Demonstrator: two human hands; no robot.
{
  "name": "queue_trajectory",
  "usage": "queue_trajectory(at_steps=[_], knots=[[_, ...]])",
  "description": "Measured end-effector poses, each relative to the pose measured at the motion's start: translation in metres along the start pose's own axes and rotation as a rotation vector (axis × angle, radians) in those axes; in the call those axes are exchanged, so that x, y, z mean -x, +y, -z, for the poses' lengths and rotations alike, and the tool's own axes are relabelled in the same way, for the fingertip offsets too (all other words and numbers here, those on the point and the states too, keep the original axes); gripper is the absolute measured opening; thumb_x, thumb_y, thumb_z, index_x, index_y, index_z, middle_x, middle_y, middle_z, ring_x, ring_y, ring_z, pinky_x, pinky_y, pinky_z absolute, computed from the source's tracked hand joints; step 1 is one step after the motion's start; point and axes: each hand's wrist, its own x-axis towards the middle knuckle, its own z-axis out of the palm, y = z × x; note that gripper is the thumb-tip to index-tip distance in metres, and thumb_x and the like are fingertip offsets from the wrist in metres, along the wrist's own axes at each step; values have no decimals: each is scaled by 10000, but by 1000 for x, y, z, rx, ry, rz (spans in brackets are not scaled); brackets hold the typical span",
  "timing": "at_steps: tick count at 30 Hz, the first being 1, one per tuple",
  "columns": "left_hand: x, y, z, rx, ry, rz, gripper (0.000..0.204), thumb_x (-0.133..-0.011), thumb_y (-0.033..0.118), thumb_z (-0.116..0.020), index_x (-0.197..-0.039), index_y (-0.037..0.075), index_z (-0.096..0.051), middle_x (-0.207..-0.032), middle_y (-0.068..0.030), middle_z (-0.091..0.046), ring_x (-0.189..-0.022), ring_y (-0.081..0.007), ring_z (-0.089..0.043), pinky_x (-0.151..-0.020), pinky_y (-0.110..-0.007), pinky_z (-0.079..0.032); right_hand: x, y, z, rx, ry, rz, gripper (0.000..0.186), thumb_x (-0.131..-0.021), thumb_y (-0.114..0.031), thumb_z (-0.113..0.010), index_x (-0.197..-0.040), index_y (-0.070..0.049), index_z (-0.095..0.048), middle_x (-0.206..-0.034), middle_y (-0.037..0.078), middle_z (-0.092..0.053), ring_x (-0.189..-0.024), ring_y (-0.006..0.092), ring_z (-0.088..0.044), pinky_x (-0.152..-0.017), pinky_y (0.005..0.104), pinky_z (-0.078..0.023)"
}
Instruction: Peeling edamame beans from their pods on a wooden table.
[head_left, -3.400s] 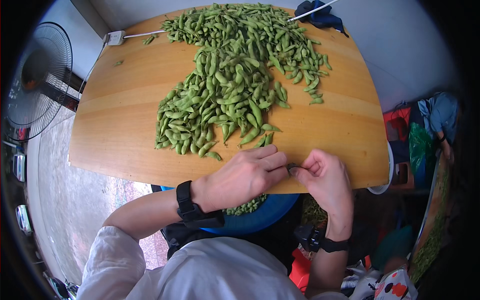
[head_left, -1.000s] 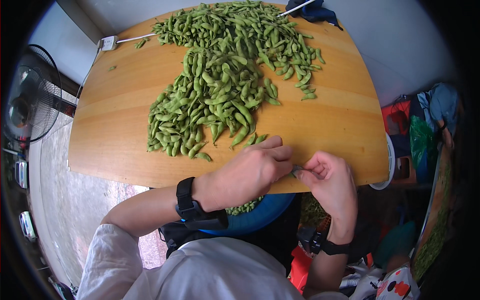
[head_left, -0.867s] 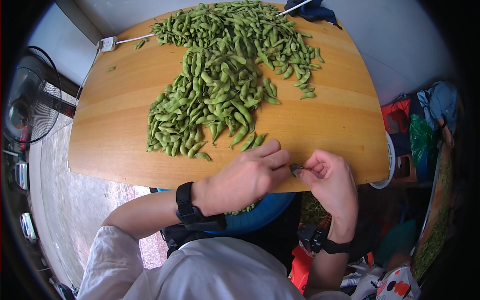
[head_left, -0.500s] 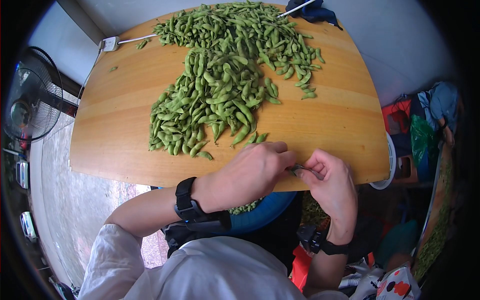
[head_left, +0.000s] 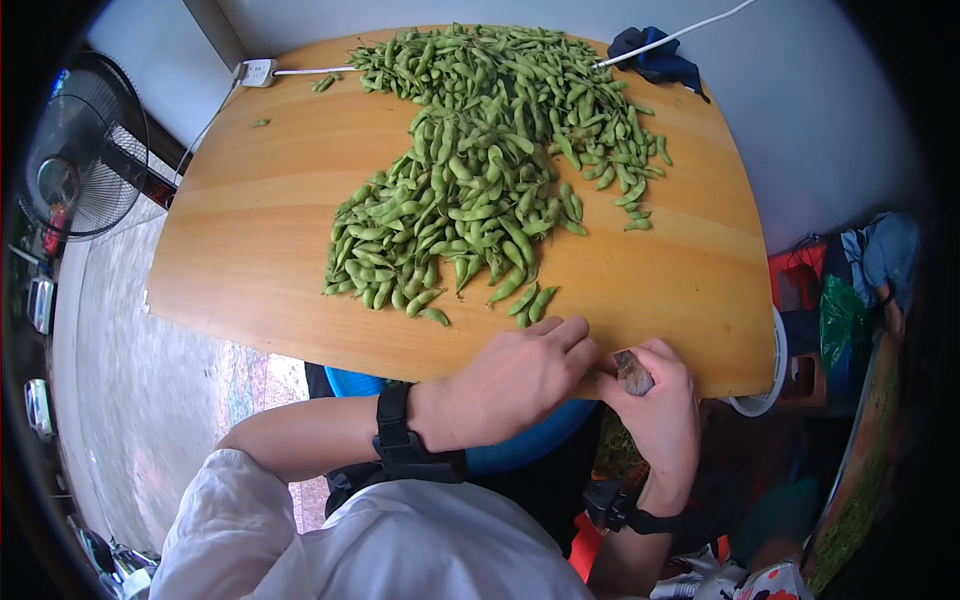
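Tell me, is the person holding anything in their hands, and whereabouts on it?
The right hand pinches a small dark object between thumb and fingers; what it is cannot be told. The left hand meets it, its fingertips hidden.

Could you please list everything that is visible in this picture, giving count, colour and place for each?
pods: one big heap, green, middle and far side of the table
table: one, light wood
fan: one, dark, left
power strip: one, white, far left corner
cloth: one, dark blue, far right corner
basin: one, blue, under the near edge
left hand: near edge, black wristband
right hand: its grip on a small dark tool
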Motion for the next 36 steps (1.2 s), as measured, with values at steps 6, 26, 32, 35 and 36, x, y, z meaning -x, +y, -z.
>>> queue_trajectory(at_steps=[6,26,32,35,36], knots=[[34,7,17,-17,-35,-49,204,-894,97,-757,-1028,11,-630,-942,-117,-599,-841,-302,-661,-695,-408,-569,7,4,7,13,-23,-1,141,-830,-55,-793,-924,25,-725,-851,142,-685,-785,288,-695,-743,363,-528],[-8,-20,25,-61,-178,-203,227,-844,81,-671,-1053,-9,-671,-1041,-112,-632,-957,-317,-650,-796,-412,-570,12,-6,28,58,-46,-31,209,-942,-77,-723,-1131,13,-727,-1000,170,-715,-892,326,-715,-788,380,-540],[8,-7,12,15,77,-43,225,-782,50,-779,-988,4,-699,-1025,-116,-662,-891,-307,-694,-758,-413,-586,-9,4,4,-91,-68,-72,172,-894,-96,-786,-997,22,-716,-880,148,-738,-741,233,-714,-712,358,-562],[10,-2,5,47,153,46,199,-773,28,-804,-939,10,-695,-991,-109,-664,-864,-312,-694,-742,-421,-581,-13,-1,5,-91,-104,-61,166,-891,-77,-787,-992,33,-715,-864,142,-746,-740,204,-724,-705,337,-570],[10,0,3,35,167,62,219,-768,24,-806,-952,13,-690,-986,-110,-665,-866,-317,-693,-739,-422,-578,-13,-1,4,-110,-115,-59,165,-888,-69,-788,-990,38,-713,-860,139,-748,-740,194,-727,-703,329,-572]])
